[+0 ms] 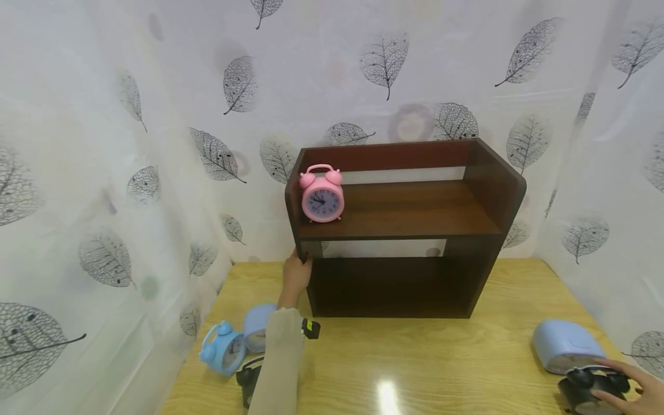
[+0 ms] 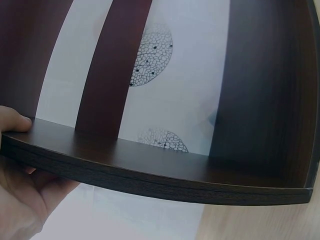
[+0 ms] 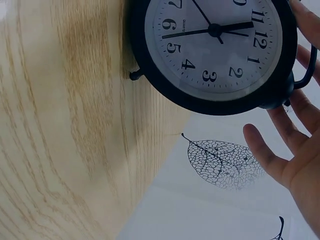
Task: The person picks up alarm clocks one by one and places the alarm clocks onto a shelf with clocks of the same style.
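In the head view my left hand [image 1: 297,274] grips the left side panel of a dark brown two-tier shelf [image 1: 404,230]. In the left wrist view the thumb [image 2: 15,120] lies on the panel's inner face, the fingers on the outer face. A pink twin-bell alarm clock [image 1: 323,196] stands on the upper tier at the left. At the far right my right hand [image 1: 635,389] holds a black twin-bell alarm clock [image 1: 591,392] by its top. In the right wrist view the fingers [image 3: 290,125] reach behind its bell and handle, and its white dial [image 3: 215,50] faces the camera.
A blue twin-bell clock [image 1: 224,349], a pale blue rounded clock [image 1: 257,325] and a black clock [image 1: 249,383] stand left on the wooden table [image 1: 415,357], partly behind my left sleeve. Another pale blue clock [image 1: 565,343] sits behind the right hand. Leaf-patterned sheeting [image 1: 332,69] surrounds the table.
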`<state>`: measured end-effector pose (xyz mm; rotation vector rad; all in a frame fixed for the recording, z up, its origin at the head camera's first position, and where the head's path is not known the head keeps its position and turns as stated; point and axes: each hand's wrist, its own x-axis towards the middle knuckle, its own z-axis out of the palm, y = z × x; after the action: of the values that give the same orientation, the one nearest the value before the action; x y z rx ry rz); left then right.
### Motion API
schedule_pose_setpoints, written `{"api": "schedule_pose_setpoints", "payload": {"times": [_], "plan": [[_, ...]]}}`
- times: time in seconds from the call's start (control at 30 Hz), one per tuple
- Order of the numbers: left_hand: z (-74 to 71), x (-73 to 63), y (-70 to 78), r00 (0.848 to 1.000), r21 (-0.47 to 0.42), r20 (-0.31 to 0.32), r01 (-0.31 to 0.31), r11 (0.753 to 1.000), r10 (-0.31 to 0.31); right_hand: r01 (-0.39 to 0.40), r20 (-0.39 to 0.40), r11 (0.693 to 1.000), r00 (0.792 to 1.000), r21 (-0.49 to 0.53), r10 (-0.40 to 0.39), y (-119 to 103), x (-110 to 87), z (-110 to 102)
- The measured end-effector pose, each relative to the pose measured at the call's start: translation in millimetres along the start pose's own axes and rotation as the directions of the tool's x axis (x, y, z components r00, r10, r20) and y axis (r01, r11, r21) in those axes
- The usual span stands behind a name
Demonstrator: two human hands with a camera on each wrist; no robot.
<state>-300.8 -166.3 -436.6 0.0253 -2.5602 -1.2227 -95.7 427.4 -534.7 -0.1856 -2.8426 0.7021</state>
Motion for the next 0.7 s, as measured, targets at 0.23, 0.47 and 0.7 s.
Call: {"api": "schedule_pose_setpoints", "payload": {"times": [0.23,0.47,0.7], "plan": [[2.9,-2.2,1.6,1.000,0.002,-0.005,-0.010,1.000,0.010,-0.050,-0.030,0.998,0.998,0.037,0.051,6,-5.4,7],[5.2,-2.8,3.8,1.000,-0.005,-0.015,-0.026,1.000,0.026,-0.039,-0.048,0.995,0.998,0.097,0.044,10,-7.5,8],[6.2,-1.8,4.7,1.000,-0.010,-0.006,-0.015,1.000,0.015,-0.177,0.044,0.981,0.984,0.084,0.174,9,-9.5,6]]}}
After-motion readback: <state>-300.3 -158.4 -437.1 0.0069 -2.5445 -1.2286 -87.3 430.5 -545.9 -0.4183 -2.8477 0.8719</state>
